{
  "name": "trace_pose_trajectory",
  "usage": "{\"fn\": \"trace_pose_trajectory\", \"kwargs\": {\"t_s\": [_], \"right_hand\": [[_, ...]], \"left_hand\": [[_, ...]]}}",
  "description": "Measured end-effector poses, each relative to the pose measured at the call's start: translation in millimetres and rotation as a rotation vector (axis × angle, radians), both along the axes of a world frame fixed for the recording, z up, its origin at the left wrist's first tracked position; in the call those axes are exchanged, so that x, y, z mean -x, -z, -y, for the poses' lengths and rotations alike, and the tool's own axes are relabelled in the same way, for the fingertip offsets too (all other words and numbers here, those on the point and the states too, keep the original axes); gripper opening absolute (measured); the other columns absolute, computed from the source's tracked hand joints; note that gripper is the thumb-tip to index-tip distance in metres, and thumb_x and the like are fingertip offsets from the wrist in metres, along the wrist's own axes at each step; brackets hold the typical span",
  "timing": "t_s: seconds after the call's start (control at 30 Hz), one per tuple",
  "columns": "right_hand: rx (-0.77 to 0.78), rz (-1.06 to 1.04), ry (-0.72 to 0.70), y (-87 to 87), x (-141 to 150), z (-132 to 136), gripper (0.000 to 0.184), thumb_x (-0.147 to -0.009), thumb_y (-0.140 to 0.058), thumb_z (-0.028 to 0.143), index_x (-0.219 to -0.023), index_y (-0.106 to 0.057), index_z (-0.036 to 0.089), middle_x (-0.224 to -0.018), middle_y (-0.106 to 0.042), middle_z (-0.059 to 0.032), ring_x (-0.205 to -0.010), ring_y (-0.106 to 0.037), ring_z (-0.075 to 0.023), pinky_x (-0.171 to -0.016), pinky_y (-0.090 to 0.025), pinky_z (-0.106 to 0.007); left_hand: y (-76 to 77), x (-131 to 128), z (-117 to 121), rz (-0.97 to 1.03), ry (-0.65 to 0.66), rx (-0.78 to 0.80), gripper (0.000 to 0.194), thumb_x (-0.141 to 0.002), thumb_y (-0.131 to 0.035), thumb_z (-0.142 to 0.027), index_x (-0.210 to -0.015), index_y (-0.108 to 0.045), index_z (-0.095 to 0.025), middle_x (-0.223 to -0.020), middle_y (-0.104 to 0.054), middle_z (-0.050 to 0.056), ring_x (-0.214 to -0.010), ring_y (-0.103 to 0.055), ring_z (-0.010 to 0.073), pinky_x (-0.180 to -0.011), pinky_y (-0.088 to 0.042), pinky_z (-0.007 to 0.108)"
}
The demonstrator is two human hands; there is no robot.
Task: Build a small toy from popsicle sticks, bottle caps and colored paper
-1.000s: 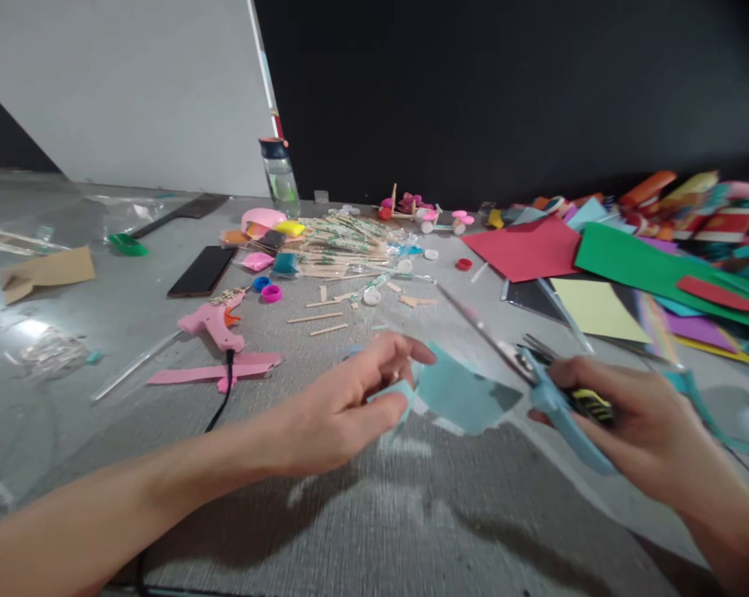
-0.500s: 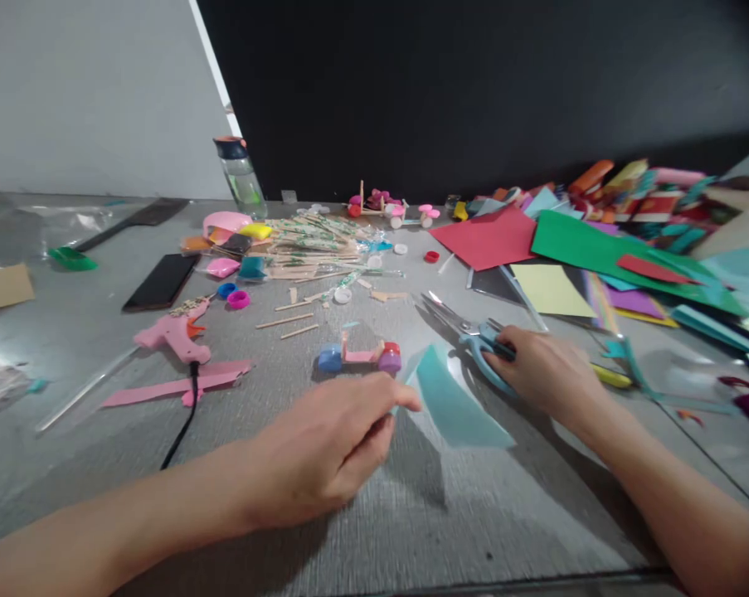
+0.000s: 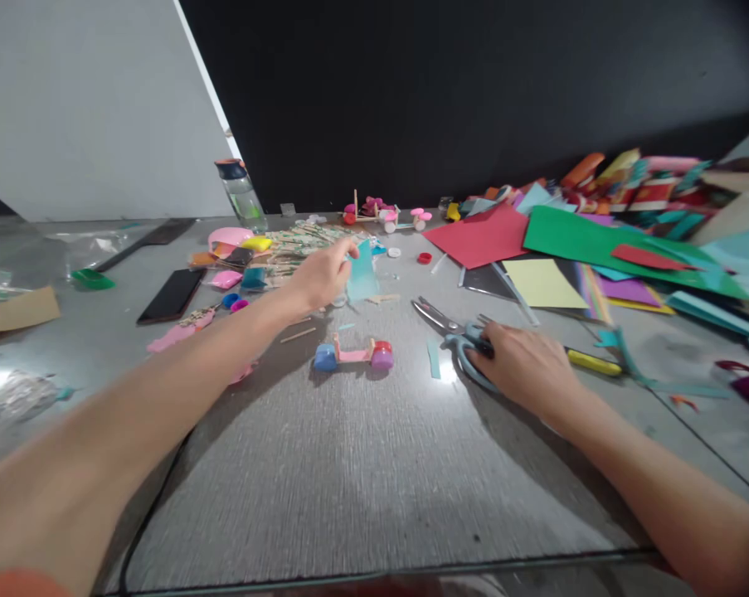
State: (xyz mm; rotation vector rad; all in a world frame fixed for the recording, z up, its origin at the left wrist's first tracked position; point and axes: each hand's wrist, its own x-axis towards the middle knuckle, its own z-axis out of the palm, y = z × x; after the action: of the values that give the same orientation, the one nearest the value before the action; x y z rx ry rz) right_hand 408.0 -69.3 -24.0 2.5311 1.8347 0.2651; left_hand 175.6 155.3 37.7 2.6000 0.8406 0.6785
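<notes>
My left hand (image 3: pixel 324 278) reaches over the middle of the table, with a piece of light blue paper (image 3: pixel 362 274) pinched in its fingers. On the right, my right hand (image 3: pixel 523 361) is closed over the light blue handles of the scissors (image 3: pixel 467 344), which lie on the table with blades pointing left. Under that hand, a yellow and black handle (image 3: pixel 591 361) sticks out; the rest of its tool is mostly hidden. Between my arms stands a small model car (image 3: pixel 353 355) with blue, red and purple wheels. A narrow blue paper strip (image 3: pixel 434 359) lies left of the scissors.
Wooden sticks in wrappers (image 3: pixel 293 245) and a water bottle (image 3: pixel 240 195) are farther back. A phone (image 3: pixel 172 295) and a pink glue gun (image 3: pixel 181 330), partly behind my left forearm, lie left. Coloured sheets, including a red one (image 3: pixel 477 234) and a green one (image 3: pixel 598 245), cover the right.
My left hand has carried the blue paper away from me, toward the sticks, uncovering the model car. My right hand has lowered the scissors onto the table. The camera view has shifted right.
</notes>
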Motion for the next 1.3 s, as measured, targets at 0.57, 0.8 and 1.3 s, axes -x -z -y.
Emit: {"fn": "trace_pose_trajectory", "kwargs": {"t_s": [0.57,0.8,1.3], "right_hand": [[-0.110,-0.011,-0.439,-3.6,16,-12,0.016,-0.101,-0.059,0.024,-0.100,-0.073,0.017,-0.107,-0.072,-0.0094,-0.103,-0.063,-0.0261,-0.086,-0.045,-0.037],[-0.132,-0.046,-0.550,13.0,24,-22,0.008,-0.093,-0.071,0.021,-0.089,-0.072,0.015,-0.094,-0.071,-0.0099,-0.099,-0.060,-0.0314,-0.079,-0.042,-0.040],[-0.007,-0.165,-0.755,-5.6,8,-5,0.017,-0.101,-0.059,0.019,-0.114,-0.069,0.018,-0.112,-0.071,-0.0101,-0.109,-0.059,-0.0293,-0.095,-0.047,-0.045]], "left_hand": [[-17.2,11,63,0.344,0.195,0.729,0.020,-0.092,-0.043,-0.005,-0.102,-0.057,-0.015,-0.079,-0.060,0.002,-0.060,-0.054,0.0104,-0.055,-0.042,0.025],[-10.6,48,128,0.517,0.439,1.134,0.017,-0.102,-0.056,-0.012,-0.117,-0.061,-0.018,-0.110,-0.081,0.010,-0.097,-0.078,0.0185,-0.068,-0.060,0.021],[23.3,57,159,0.544,0.309,1.243,0.009,-0.101,-0.056,-0.019,-0.110,-0.055,-0.020,-0.092,-0.073,0.000,-0.061,-0.070,0.0091,-0.044,-0.050,0.014]]}}
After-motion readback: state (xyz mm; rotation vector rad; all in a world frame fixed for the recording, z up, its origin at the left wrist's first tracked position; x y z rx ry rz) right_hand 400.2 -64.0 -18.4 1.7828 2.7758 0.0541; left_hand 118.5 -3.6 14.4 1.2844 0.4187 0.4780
